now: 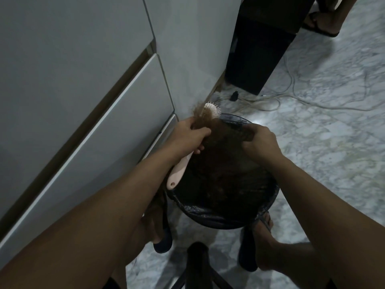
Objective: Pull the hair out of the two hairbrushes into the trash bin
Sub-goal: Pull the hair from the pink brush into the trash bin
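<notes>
- Left hand (190, 135) is curled round the middle of the pink hairbrush (210, 109), bristled head pointing away, handle trailing back under the wrist.
- Right hand (259, 140) pinches a brown mat of hair (220, 147) stretched across from the bristles, directly over the bin.
- Judgement: keep the brush firmly braced and draw the mat steadily sideways and down, so that it peels whole rather than tearing.
- Both forearms reach forward, wrists bent down above the opening.
- Black-lined trash bin (225, 217) stands on the floor beside the white cabinet (83, 101); no second brush is identifiable.
</notes>
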`<state>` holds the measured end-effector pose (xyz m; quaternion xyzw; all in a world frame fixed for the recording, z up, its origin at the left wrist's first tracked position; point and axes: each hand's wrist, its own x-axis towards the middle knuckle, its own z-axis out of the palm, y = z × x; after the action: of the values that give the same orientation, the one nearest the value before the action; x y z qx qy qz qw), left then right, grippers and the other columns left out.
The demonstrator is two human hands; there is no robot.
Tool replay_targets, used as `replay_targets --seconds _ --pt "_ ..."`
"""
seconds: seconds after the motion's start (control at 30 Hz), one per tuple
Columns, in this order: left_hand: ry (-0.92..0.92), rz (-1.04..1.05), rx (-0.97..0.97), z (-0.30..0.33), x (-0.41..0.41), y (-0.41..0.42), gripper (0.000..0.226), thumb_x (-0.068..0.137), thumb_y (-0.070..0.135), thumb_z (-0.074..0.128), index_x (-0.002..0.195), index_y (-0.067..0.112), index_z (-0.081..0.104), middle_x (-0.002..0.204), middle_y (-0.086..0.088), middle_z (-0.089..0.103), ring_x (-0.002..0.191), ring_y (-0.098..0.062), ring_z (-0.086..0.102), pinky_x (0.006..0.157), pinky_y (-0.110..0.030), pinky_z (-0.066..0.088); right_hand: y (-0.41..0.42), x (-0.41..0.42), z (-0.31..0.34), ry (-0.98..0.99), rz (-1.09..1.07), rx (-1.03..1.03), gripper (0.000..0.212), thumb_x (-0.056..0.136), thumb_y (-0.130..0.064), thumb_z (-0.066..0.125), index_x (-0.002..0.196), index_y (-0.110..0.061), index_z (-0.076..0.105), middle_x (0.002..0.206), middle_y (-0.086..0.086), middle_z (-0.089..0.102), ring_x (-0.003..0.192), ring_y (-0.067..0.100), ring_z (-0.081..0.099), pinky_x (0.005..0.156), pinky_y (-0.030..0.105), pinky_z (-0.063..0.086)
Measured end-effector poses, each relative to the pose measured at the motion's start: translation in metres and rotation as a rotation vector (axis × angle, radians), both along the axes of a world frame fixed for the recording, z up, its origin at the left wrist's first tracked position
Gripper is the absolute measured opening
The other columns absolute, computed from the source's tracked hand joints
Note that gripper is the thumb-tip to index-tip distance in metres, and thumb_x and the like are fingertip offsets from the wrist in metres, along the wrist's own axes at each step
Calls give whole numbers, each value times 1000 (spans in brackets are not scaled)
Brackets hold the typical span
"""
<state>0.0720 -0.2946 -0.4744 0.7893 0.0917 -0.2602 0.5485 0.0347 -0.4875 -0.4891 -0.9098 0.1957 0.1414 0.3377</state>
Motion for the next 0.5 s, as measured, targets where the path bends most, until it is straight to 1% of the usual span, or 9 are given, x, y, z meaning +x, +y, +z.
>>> replay_targets --seconds 0.03,0.1,0.17,0.2,0.23,0.3,0.37,0.43,0.5 --pt "-5 -4 11 -1 0 -1 23 87 21 63 108 13 62 84 -4 67 53 -16 62 49 -29 50 2 1 2 -35 -7 25 55 74 -8 60 127 -24 61 116 4 68 103 25 64 90 38 54" --pt "-10 -5 26 -2 -1 -2 23 88 22 62 109 13 62 84 -5 68 53 -16 63 49 -28 50 8 3 9 -108 -17 136 47 76 -5 65 120 -18 65 111 2 69 102 19 65 87 25 52" --pt "-10 5 22 -2 -2 -3 23 88 22 62 109 13 63 80 -4 67 51 -15 61 47 -27 50 14 3 18 -142 2 296 38 78 -5 72 114 -13 67 104 1 69 92 11 66 71 7 48" --pt "-8 6 14 -1 -3 -3 22 88 21 61 109 13 63 79 -4 66 50 -15 61 47 -26 50 18 2 22 -155 24 358 36 78 -7 74 113 -12 67 101 0 69 88 7 65 65 3 47" --pt "-2 4 2 -1 -3 -3 23 88 21 62 110 14 63 78 -3 66 50 -14 61 47 -26 50 22 2 24 -173 43 389 35 77 -9 77 111 -13 66 98 -1 69 86 4 65 63 3 47" --pt "26 0 -35 -1 -4 -2 26 87 25 63 111 14 64 79 -2 67 50 -15 61 48 -28 49 28 1 24 -215 61 403 32 77 -12 79 106 -14 66 92 -3 69 83 2 66 64 7 49" --pt "26 9 -41 -1 -5 -3 26 87 30 65 109 16 66 77 -1 67 49 -15 61 46 -26 48 32 1 20 -247 36 378 26 76 -13 79 99 -17 66 89 -1 71 82 8 69 71 20 54" --pt "-16 47 16 -1 -4 -3 23 87 34 65 105 20 66 70 1 66 46 -15 59 42 -23 44 33 3 16 -232 1 323 16 77 -15 78 88 -18 68 84 2 73 79 16 70 72 32 57" --pt "-62 103 71 -1 -2 -1 13 86 33 64 94 23 65 65 0 64 43 -16 55 39 -21 41 31 5 15 -194 -12 272 5 79 -13 75 79 -15 71 76 1 72 74 17 69 68 33 56"
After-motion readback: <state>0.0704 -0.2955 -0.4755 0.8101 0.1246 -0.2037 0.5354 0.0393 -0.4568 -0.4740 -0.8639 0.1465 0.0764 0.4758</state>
